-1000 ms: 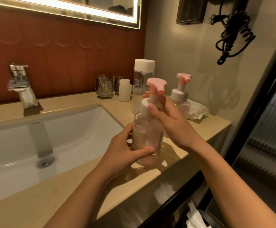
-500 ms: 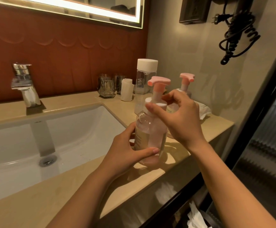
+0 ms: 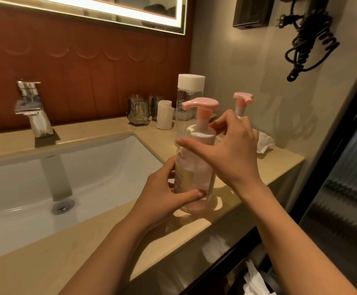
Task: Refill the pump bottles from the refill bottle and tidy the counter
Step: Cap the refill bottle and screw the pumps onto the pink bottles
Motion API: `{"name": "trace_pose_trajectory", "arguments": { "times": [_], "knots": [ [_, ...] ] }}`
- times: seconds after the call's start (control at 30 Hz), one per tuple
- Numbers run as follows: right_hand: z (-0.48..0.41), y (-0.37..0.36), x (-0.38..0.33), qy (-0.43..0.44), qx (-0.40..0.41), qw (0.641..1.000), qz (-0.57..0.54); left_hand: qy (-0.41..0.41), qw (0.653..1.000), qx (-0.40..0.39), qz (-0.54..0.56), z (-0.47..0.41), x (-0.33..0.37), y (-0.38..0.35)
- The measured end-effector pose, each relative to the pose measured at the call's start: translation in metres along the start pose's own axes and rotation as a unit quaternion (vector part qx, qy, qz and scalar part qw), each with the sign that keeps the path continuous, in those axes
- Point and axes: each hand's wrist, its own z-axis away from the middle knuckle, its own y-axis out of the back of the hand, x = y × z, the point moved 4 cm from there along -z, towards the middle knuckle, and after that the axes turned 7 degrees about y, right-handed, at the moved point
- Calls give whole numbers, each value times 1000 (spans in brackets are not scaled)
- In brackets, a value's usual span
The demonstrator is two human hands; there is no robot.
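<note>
Gripping pump bottle (image 3: 194, 173) near counter (image 3: 264, 167) edge, left hand (image 3: 162, 194) low, right hand (image 3: 232, 150) pinching collar (image 3: 202, 136).

Red-brown panelled wall (image 3: 67, 71) behind white sink (image 3: 101, 167); chrome faucet (image 3: 32, 109) at back rim. Backlit mirror (image 3: 109, 9) above. Beige counter (image 3: 77, 258). Grey side wall (image 3: 226, 64) right, coiled black cord (image 3: 309, 41) hanging.

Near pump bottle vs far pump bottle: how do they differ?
Near bottle is gripped by left hand at the body and right hand at the collar; far bottle stands untouched. Near bottle is largely visible; far bottle is mostly hidden behind the right hand. Near bottle's spout points toward the sink, far bottle's away from it. Both upright, pink pump heads.
</note>
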Motion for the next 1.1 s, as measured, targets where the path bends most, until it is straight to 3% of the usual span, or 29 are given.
{"name": "trace_pose_trajectory", "arguments": {
  "times": [0.1, 0.17, 0.27, 0.33, 0.47, 0.57, 0.73, 0.8, 0.97, 1.1],
  "knots": [
    [-8, 0, 3, 3, -39, 999, -16, -3, 1000, -3, -1, -1, -1, 0],
    [-13, -4, 3, -8, -102, 989, -108, -5, 1000, -2, 2, -1, 0, 1],
    [-22, -16, 2, -53, -248, 920, -298, -5, 1000, 4, 0, -1, 1, 1],
    [-24, -20, 1, -47, -309, 886, -343, -3, 1000, 4, 0, -1, 1, 1],
    [-28, -27, 0, -45, -343, 869, -354, 1, 1000, 0, 2, -1, 2, 0],
    [-24, -26, 1, -56, -322, 874, -359, 1, 1000, -1, 2, -1, 3, 0],
    [-12, -22, -9, -71, -218, 919, -321, 0, 1000, -1, -5, 0, 3, 2],
    [-7, -17, -12, -53, -209, 927, -308, -2, 1000, 3, -6, 0, 4, 2],
    [10, 3, -12, -37, -216, 902, -371, -5, 1000, 4, 0, 0, 4, 2],
    [20, 14, -7, -9, -198, 931, -307, -5, 1000, 0, 3, 0, 3, 1]
  ]
}}
